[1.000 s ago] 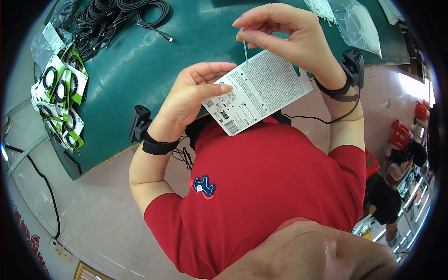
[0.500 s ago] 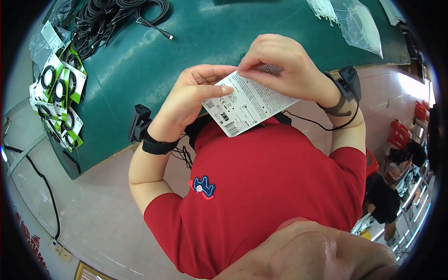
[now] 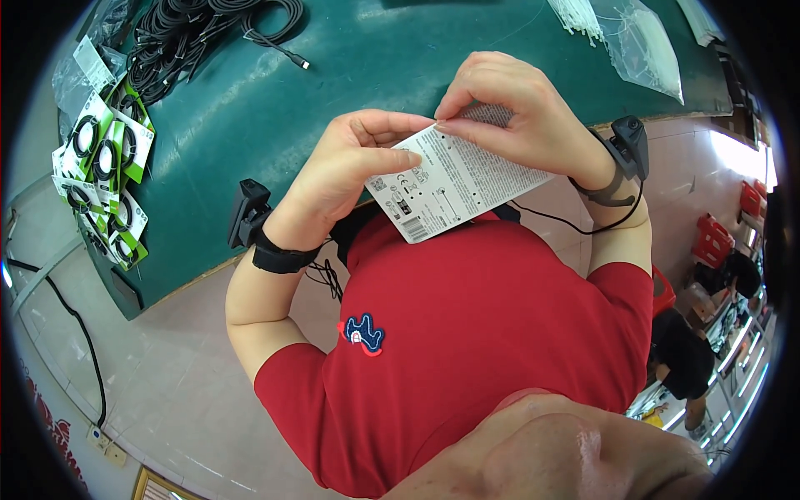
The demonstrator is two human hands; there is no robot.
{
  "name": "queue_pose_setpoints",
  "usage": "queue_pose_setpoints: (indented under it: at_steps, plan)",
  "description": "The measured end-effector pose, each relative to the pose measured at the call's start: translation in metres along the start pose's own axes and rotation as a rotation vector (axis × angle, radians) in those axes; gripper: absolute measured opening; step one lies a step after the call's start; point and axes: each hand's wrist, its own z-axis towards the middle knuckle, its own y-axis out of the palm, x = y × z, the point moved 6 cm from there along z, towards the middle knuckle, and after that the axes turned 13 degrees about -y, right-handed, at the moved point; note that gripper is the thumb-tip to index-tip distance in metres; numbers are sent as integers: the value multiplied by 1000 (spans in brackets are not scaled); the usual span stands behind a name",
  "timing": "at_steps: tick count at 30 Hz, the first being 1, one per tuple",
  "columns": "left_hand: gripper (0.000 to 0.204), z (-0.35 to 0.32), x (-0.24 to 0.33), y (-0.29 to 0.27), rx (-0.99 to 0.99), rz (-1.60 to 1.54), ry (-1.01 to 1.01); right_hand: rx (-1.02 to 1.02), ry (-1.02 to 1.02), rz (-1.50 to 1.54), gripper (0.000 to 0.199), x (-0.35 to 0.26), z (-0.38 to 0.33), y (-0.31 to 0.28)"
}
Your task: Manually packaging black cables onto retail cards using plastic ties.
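A: Head cam, hands?
B: L hand (image 3: 342,171) pinches wht printed backing card (image 3: 437,187), thumb on face. R hand (image 3: 529,117) thumb + index tips together at card's far edge; can't tell what's btwn.
A: Card loc?
B: In front of red shirt (image 3: 483,317), by green table (image 3: 250,167). Blk cable coils (image 3: 179,42) + carded cables (image 3: 104,162) L, bagged wht zip ties (image 3: 646,54) R.

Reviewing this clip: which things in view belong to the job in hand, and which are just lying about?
Apparently in the job:
printed white card, gripped by the left hand
right hand, fingertips at the card's edge
probable supplies, untouched: carded cables, coiled black cables, white strips

Apparently just around:
black cord at left
red stool
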Motion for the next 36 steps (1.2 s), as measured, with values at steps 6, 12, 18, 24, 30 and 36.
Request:
queue_pose_setpoints:
  at_steps: [6, 12, 18, 24, 30, 36]
  plan:
    - [38, 2, 7, -6, 76, 46, 50, 3, -96, -110, 16, 4, 7, 3]
    - [38, -2, -10, -7, 67, 64, -28, -151, -79, -18, 16, 5, 3, 17]
    - [36, -7, -18, -7, 65, 96, -36, -117, -133, 72, 16, 2, -4, 27]
    - [32, -7, -24, -11, 40, 170, -96, -75, -153, 153, 17, -2, -11, 36]
    - [29, -8, -18, -1, 132, 234, -112, -56, -138, 128, 18, -5, -17, 35]
    - [26, -4, -21, -5, 165, 243, -69, -30, -99, 151, 17, -6, -17, 29]
